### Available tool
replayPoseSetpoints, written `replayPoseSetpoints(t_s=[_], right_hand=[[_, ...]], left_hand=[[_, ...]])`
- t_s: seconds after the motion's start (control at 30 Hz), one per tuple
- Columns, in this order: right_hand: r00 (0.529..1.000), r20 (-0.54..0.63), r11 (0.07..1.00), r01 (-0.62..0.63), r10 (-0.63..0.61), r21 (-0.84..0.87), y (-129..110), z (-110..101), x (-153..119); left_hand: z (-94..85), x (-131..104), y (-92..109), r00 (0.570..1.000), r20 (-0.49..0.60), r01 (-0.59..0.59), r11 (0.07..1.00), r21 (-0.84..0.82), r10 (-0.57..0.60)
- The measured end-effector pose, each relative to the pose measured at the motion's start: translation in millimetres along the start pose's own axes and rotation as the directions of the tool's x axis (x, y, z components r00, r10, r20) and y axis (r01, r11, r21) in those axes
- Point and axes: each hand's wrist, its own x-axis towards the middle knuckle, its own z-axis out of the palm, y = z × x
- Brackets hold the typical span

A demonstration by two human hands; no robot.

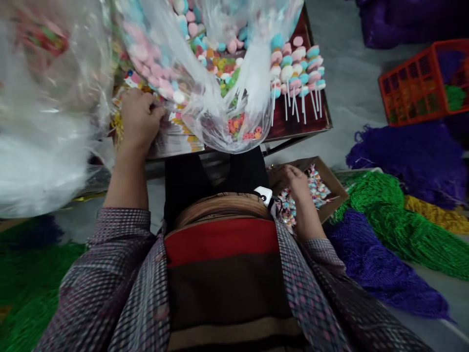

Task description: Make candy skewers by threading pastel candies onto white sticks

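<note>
On the table [287, 128], lollipops [295, 73] are laid sticks-out, likely for reach, left hand [141, 117] curled by packets [170, 139], right hand [297, 183] held, fingers together, over a box [334, 188], grips unclear.

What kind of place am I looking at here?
Likely a small candy-packing workshop: marshmallow sticks lie on a dark red table, a cardboard box on the floor side holds wrapped pieces, and an orange crate stands nearby.

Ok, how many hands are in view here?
2: the left hand at the table, between clear plastic bags; the right hand over the open cardboard box.
</note>
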Motion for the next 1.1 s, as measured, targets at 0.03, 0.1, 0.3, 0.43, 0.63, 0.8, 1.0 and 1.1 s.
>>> replayPoseSetpoints(t_s=[0.03,0.1,0.3,0.43,0.63,0.8,1.0,1.1], right_hand=[[0.999,-0.045,0.999,-0.026,0.028,0.044,2,-6,3],[0.989,-0.115,0.986,-0.08,0.097,0.144,6,-14,5],[0.973,-0.148,0.963,-0.139,0.175,0.231,22,-20,-2],[0.969,-0.158,0.958,-0.15,0.191,0.243,31,-20,-4],[0.971,-0.128,0.956,-0.165,0.2,0.242,31,-6,-4],[0.982,-0.091,0.965,-0.142,0.166,0.22,17,0,-6],[0.995,-0.092,0.968,0.054,-0.033,0.243,-44,-13,-17],[0.976,0.114,0.931,0.139,-0.187,0.338,-105,-8,-38]], left_hand=[[-0.5,-1,3,1.0,0.005,-0.005,1.0,0.013,0.005],[-1.7,-2,6,1.0,0.015,-0.002,1.0,0.031,0.002],[-13.5,-16,10,0.992,-0.107,0.077,0.995,0.065,-0.069],[-26.5,-28,18,0.995,-0.06,0.085,0.985,0.153,-0.076],[-36.7,-22,27,0.99,0.023,0.133,0.974,0.183,-0.14],[-36.3,-18,14,0.997,-0.025,0.07,0.97,0.232,-0.067],[-34.9,-24,8,0.981,-0.194,0.035,0.999,0.017,-0.031],[-37.5,-42,31,0.921,-0.335,-0.242,0.965,-0.1,0.197]])
